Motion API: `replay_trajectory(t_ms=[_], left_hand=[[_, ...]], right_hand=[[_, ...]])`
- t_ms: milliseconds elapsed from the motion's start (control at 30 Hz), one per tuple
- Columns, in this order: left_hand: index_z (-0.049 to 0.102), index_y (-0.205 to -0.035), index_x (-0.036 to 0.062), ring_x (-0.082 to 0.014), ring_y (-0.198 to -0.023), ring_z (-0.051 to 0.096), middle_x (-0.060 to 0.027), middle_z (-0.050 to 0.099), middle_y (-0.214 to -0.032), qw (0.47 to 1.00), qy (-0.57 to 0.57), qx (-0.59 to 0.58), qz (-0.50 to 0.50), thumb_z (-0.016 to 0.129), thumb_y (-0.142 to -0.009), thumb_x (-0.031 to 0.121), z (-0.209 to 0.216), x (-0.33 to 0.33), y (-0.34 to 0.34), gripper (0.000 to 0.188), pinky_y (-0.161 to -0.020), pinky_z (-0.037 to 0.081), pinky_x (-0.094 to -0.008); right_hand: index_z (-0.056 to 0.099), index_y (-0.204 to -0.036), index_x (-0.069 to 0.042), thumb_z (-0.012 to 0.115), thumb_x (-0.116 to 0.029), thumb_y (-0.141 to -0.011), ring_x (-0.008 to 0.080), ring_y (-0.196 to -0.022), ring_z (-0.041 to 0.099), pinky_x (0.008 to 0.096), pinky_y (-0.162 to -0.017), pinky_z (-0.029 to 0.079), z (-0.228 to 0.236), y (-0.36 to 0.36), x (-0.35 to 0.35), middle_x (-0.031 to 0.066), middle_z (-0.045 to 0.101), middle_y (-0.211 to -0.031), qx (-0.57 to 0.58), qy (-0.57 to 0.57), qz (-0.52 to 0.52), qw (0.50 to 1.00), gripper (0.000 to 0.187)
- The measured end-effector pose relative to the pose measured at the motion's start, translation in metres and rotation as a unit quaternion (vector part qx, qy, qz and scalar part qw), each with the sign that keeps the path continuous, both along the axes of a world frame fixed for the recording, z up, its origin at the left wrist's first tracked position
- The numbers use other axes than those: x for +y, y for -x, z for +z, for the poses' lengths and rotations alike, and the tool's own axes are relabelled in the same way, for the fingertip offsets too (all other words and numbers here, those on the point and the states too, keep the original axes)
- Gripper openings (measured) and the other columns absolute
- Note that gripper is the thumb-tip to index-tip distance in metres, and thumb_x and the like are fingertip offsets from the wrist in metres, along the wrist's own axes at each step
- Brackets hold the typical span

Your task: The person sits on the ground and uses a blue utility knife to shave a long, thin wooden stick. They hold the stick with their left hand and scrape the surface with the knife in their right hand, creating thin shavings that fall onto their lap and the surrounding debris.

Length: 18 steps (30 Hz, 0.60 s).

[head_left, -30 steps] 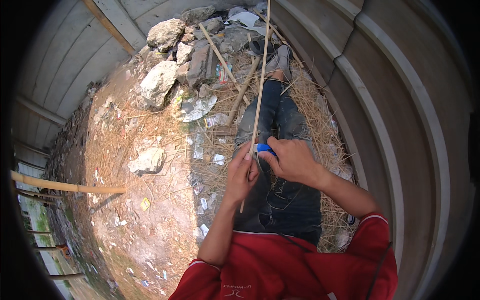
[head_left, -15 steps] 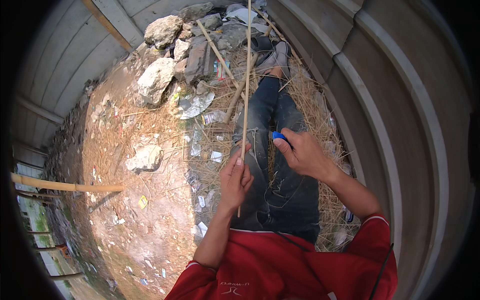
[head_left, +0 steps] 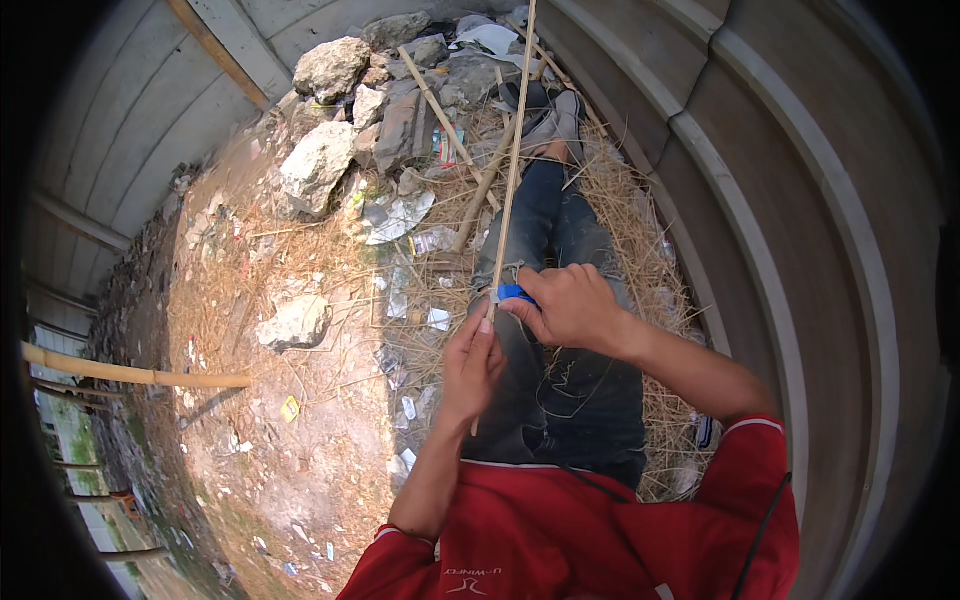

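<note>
A long, thin strip (head_left: 510,190), pale and woody, probably split bamboo, stands in front of the person above the legs, its lower end near the lap and its upper part reaching the top edge of the view. It looks light and fairly stiff, though so slender a length would likely flex and wag at the far end; its edges may be sharp or splintery. The best hold seems to be low, close to where the tool meets it, fingertips clear of the blade side. It is straw-coloured, narrow and nearly straight, leaning slightly right toward the top.

The left hand (head_left: 474,360) pinches the strip between thumb and fingers near its lower end, a short tail showing below. The right hand (head_left: 580,310) is closed around a small blue tool (head_left: 513,293), apparently a knife, its pale end against the strip just above the left fingertips; whether it bites in cannot be told.

Beneath lie outstretched legs in dark jeans (head_left: 592,400), with dry straw (head_left: 655,300) alongside. Farther out are pale rocks (head_left: 318,168) at upper left and a ribbed wall (head_left: 825,250) on the right.
</note>
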State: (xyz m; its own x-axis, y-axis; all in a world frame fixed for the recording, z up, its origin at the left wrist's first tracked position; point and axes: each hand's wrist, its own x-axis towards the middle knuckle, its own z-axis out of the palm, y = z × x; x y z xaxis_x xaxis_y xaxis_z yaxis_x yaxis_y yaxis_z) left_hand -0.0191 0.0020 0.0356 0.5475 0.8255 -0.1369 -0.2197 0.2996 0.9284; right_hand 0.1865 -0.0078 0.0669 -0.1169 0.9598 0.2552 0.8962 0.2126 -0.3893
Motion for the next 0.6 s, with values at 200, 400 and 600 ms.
replay_trajectory(t_ms=[200,400,600], left_hand=[[0.045,-0.152,-0.0002,-0.0035,-0.049,0.025,0.0068,0.030,-0.061,0.998,0.038,0.036,-0.043,0.042,-0.112,0.024,-0.017,-0.028,0.027,0.047,-0.046,0.024,-0.0219],[0.049,-0.149,-0.0034,-0.0048,-0.047,0.027,0.0063,0.032,-0.059,0.989,0.106,0.022,-0.104,0.047,-0.110,0.023,-0.054,-0.053,0.087,0.047,-0.046,0.024,-0.0226],[0.056,-0.141,-0.0079,-0.0043,-0.045,0.030,0.0055,0.037,-0.058,0.982,0.132,0.035,-0.127,0.055,-0.105,0.019,-0.089,-0.068,0.164,0.045,-0.044,0.024,-0.0231]], right_hand=[[0.068,-0.092,-0.002,0.054,-0.049,-0.103,0.0498,-0.075,0.067,0.0591,-0.068,0.051,0.008,-0.059,0.069,0.0259,0.068,-0.073,0.026,-0.042,-0.146,0.988,0.050],[0.070,-0.089,-0.001,0.045,-0.054,-0.106,0.0515,-0.085,0.067,0.0576,-0.077,0.052,0.037,-0.143,0.112,0.0277,0.070,-0.083,0.061,-0.082,-0.311,0.945,0.061],[0.072,-0.095,0.001,0.039,-0.055,-0.106,0.0499,-0.100,0.065,0.0560,-0.087,0.049,0.059,-0.248,0.137,0.0287,0.071,-0.096,0.068,-0.183,-0.404,0.894,0.066]])
